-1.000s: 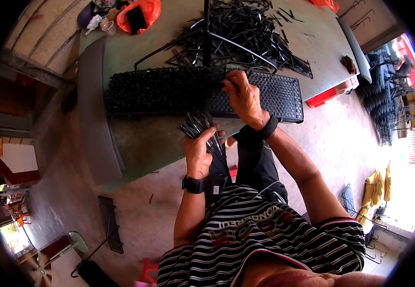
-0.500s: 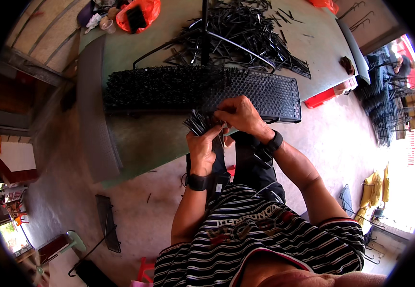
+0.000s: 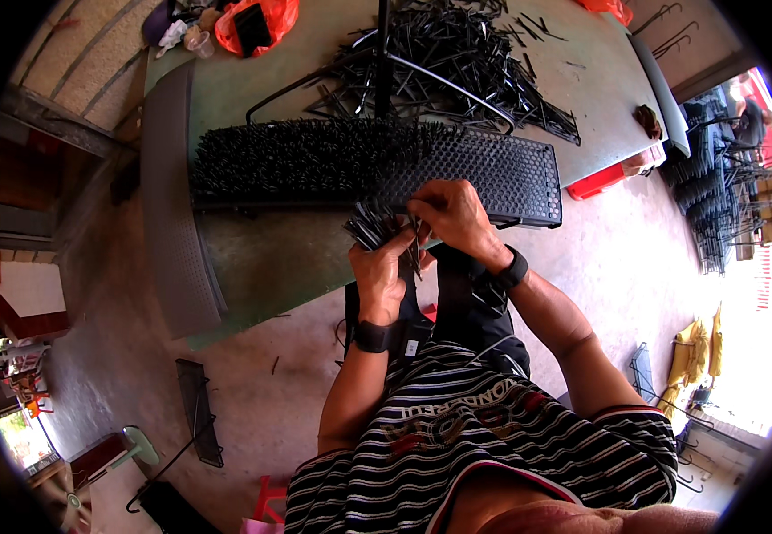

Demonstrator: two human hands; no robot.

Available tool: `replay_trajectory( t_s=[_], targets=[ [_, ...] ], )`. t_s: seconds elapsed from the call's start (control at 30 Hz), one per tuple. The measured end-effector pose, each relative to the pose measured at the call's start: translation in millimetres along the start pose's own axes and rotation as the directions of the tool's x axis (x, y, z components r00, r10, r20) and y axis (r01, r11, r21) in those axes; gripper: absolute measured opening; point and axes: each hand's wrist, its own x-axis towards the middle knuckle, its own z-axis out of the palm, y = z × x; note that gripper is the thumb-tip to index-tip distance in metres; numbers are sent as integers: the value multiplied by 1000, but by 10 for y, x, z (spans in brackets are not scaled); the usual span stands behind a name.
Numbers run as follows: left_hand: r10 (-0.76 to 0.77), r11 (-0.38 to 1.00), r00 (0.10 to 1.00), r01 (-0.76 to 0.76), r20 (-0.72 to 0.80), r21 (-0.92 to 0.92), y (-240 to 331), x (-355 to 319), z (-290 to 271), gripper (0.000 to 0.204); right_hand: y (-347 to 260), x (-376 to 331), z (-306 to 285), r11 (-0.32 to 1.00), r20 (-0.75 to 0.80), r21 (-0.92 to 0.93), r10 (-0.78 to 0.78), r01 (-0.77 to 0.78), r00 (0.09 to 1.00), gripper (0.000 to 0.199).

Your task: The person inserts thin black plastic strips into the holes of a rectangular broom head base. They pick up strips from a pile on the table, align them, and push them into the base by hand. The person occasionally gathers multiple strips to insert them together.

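In my left hand (image 3: 379, 274) is a bundle of thin black plastic strips (image 3: 370, 226), fanned out above the thumb. My right hand (image 3: 454, 214) is closed in a pinch close beside it, at the front edge of a long black perforated panel (image 3: 502, 178). What exactly the right fingertips hold is partly hidden; a thin dark strip seems to be between them. Dense black bristle-like tufts (image 3: 288, 163) fill the left and middle of the panel, while its right part shows bare holes. A black metal frame (image 3: 450, 87) rises behind the panel.
A large heap of loose black strips (image 3: 457, 58) lies on the green table (image 3: 600, 98). Grey curved sheets (image 3: 172, 205) hang at its left edge. An orange plastic bag (image 3: 275, 22) sits far left, a red container (image 3: 595, 181) at the right. Another person (image 3: 749, 120) is far right.
My right hand has shifted slightly right and down, its fingers a little farther from the bundle. The left hand keeps the bundle in nearly the same place.
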Motion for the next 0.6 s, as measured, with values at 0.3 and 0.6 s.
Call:
replay_trajectory(
  t_s=[0.3,0.6],
  targets=[
    [170,975,985,-170,15,142,-80,70,-49,17,59,-93,49,960,-91,-219,-200,177,975,13],
    [21,995,999,-25,43,101,70,-7,-158,22,-52,163,15,933,-452,38,-302,357,839,17]
  ],
)
